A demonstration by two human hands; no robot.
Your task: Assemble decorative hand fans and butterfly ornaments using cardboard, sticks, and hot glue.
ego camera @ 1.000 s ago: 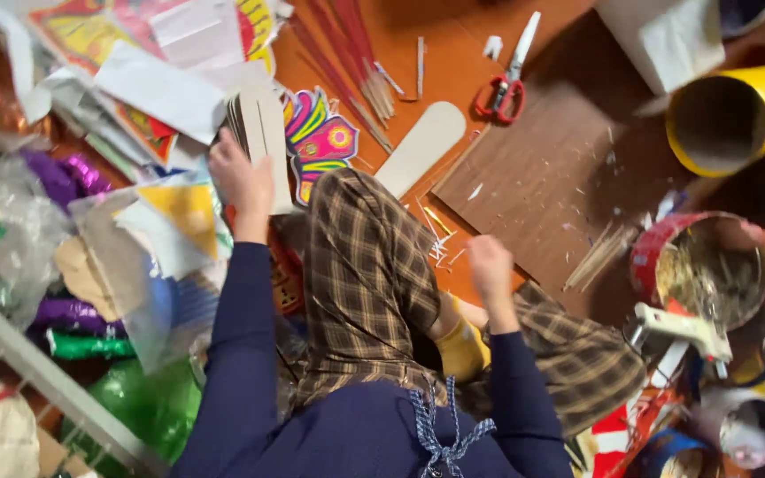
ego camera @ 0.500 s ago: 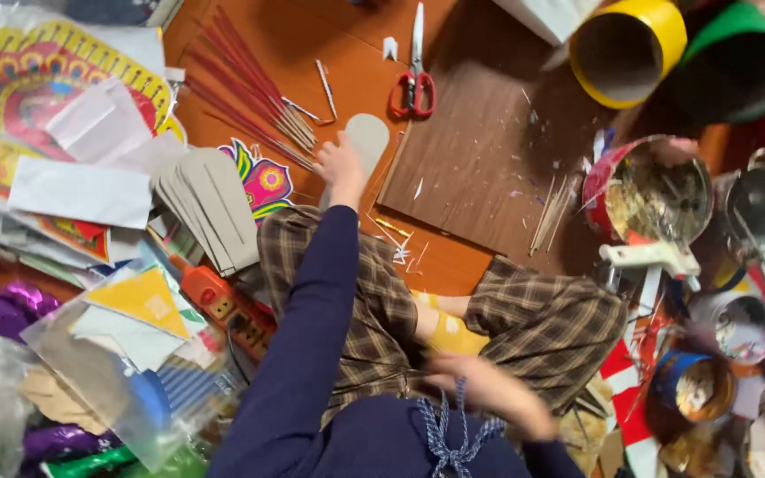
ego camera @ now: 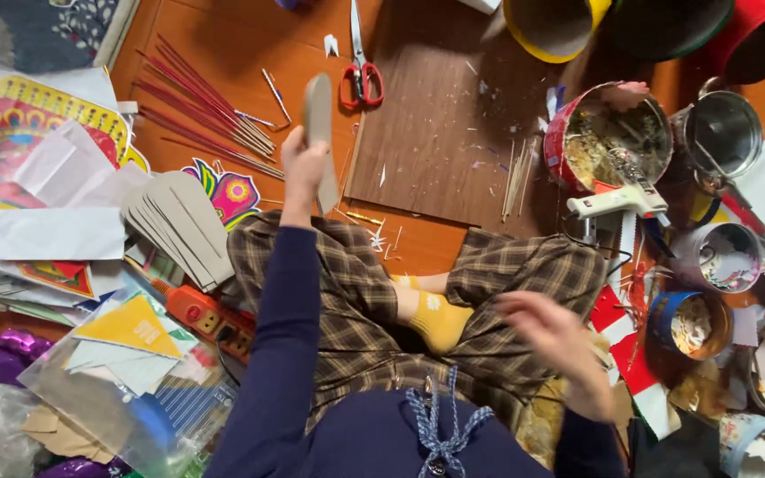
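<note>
My left hand [ego camera: 301, 166] grips a flat grey cardboard strip with rounded ends [ego camera: 319, 119], lifted edge-on above the orange floor. A fanned stack of similar grey cardboard pieces [ego camera: 179, 226] lies just left of my knee. My right hand [ego camera: 552, 341] hovers blurred over my right thigh with fingers apart, holding nothing. I sit cross-legged in plaid trousers, a yellow sock [ego camera: 440, 323] showing. A brown board [ego camera: 444, 133] lies ahead of me, with red-handled scissors [ego camera: 360, 75] at its left edge.
Thin red sticks [ego camera: 201, 106] lie in a bundle to the left. A white glue gun [ego camera: 617, 202] rests by a red tin of scraps [ego camera: 608, 137]. Several tins and tubes crowd the right. Coloured paper, plastic bags and an orange power strip [ego camera: 210, 314] fill the left.
My left hand reached forward, took hold of the rounded cardboard strip from the floor and raised it. My right hand moved from my lap out to the right. The view shifted.
</note>
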